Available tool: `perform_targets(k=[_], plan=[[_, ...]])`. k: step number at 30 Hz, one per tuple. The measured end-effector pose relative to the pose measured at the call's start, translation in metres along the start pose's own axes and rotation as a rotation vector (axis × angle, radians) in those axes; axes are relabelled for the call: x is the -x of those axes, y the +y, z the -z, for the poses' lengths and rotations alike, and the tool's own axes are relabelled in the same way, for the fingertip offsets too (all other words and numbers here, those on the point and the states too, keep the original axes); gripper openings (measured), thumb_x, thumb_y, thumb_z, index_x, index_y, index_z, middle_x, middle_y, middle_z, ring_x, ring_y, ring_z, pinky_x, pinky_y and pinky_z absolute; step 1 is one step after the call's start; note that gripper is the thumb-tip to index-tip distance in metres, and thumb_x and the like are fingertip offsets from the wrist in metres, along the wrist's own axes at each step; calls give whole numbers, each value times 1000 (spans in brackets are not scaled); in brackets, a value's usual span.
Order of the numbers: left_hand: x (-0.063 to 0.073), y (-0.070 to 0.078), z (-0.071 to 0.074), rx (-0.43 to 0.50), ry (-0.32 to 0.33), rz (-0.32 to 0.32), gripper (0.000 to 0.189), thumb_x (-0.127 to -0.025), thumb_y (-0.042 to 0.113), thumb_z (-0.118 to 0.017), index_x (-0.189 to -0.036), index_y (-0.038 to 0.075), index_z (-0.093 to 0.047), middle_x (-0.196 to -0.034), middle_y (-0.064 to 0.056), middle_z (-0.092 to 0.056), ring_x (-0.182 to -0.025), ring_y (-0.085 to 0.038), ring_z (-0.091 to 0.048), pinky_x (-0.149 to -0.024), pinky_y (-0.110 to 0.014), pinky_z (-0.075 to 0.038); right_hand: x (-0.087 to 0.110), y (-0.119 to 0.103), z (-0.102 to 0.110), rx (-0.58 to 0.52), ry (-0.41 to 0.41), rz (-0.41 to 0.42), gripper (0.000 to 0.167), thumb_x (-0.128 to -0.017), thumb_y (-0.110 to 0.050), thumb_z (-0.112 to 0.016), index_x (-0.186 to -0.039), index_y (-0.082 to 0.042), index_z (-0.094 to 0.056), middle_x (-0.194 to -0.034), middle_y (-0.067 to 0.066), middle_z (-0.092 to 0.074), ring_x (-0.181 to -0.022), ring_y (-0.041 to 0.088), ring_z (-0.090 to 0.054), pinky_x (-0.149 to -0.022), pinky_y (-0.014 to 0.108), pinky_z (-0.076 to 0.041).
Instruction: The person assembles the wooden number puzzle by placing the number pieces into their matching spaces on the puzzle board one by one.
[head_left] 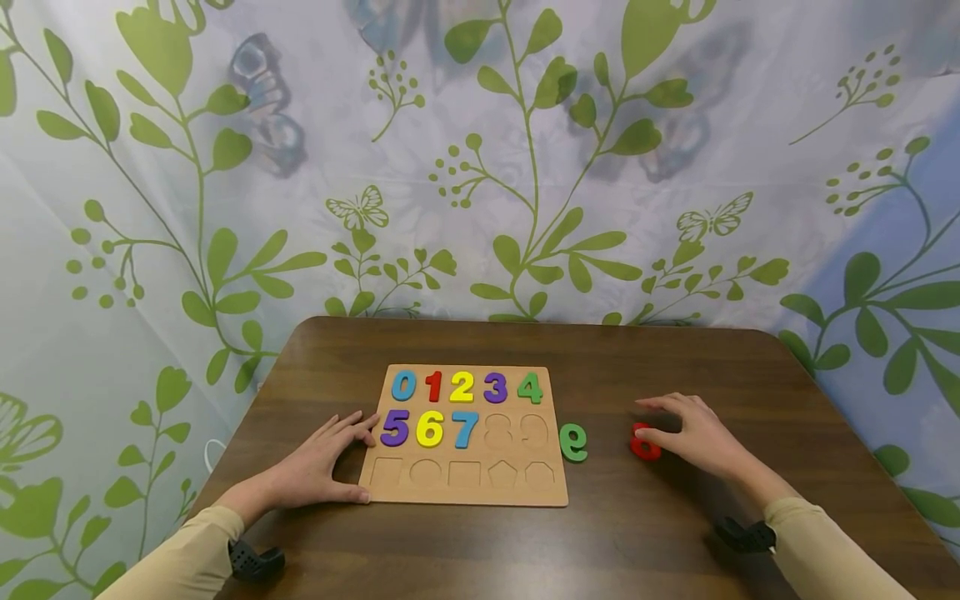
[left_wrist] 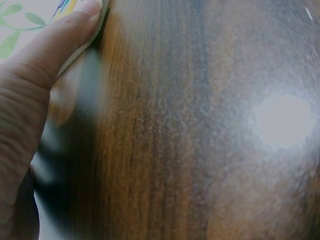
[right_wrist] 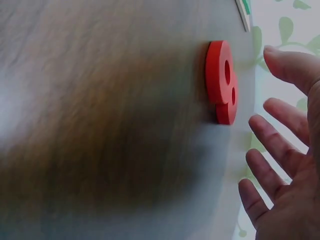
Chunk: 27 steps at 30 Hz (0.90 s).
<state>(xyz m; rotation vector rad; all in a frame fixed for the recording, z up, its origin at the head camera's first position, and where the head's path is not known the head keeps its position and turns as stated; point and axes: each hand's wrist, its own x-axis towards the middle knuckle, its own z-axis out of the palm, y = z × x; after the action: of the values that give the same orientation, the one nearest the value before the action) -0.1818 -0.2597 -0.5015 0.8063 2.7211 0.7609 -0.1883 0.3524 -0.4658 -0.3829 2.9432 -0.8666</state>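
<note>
A wooden number board [head_left: 472,494] lies on the table. My left hand [head_left: 318,467] rests at its left edge, thumb by the lower left corner and fingers spread along the side; the left wrist view shows the thumb [left_wrist: 65,37] against the board's edge. My right hand [head_left: 701,437], fingers extended, hovers by a red number 8 [head_left: 637,445], whose top the thumb partly covers in the head view. In the right wrist view this red piece [right_wrist: 216,75] lies on the table, apart from the spread fingers [right_wrist: 275,140]. A green number 9 [head_left: 576,456], turned upside down, lies just right of the board.
Coloured numbers 0 to 7 sit in the board's upper two rows, among them a blue 7 [head_left: 466,427]. Recesses for 8 and 9 and a bottom row of shape recesses are bare. The brown table [head_left: 480,542] ends at a leaf-patterned cloth [head_left: 420,167].
</note>
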Motion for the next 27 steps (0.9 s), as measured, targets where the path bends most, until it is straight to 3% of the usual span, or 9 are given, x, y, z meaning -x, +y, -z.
perform_targets(k=[7, 14, 27], plan=[[0, 0, 0, -3, -3, 8, 67, -74, 69, -80, -122, 30, -53, -165, 4, -33, -155, -33, -18, -122, -61, -5, 10, 8, 0, -10, -14, -13, 69, -87, -56, -76, -141, -17, -61, -138, 15, -58, -126, 40, -41, -95, 69, -37], [0, 1, 0, 0, -2, 7, 67, -75, 69, -80, -122, 30, -53, -165, 4, -33, -154, -34, -18, -122, -61, -5, 17, 21, -5, 18, 12, -11, 75, -80, -57, -83, -140, -18, -62, -136, 16, -54, -127, 46, -35, -95, 73, -24], [1, 1, 0, -5, 10, -7, 66, -74, 69, -80, -121, 30, -53, -165, 5, -33, -154, -34, -19, -122, -62, -6, 21, 25, -15, 60, 44, -24, 73, -77, -58, -84, -136, -18, -63, -134, 17, -51, -119, 45, -38, -94, 71, -26]])
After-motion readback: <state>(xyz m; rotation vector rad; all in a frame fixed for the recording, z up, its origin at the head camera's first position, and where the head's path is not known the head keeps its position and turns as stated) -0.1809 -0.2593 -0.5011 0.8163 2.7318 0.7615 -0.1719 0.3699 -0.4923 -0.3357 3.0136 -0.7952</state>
